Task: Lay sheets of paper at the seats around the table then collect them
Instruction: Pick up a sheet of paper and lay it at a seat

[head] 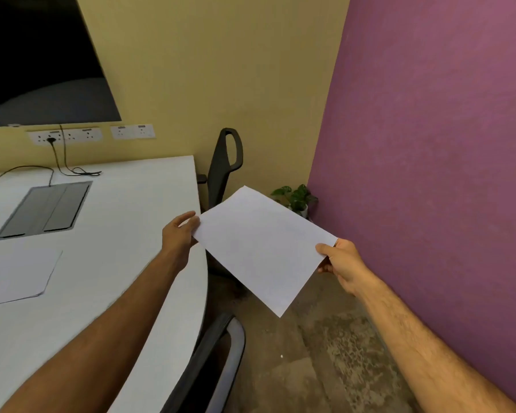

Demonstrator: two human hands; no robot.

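A white sheet of paper [262, 248] hangs in the air just right of the white table's [125, 222] curved edge, over the floor. My left hand [181, 231] pinches its left corner and my right hand [341, 263] pinches its right corner. A second white sheet [15, 275] lies flat on the table at the left, apart from both hands.
A black chair [225, 165] stands at the table's far end and another chair back [218, 362] sits close below the held sheet. A grey cable hatch [44, 210] and black cords lie on the table. A potted plant [295, 198] sits in the corner by the purple wall.
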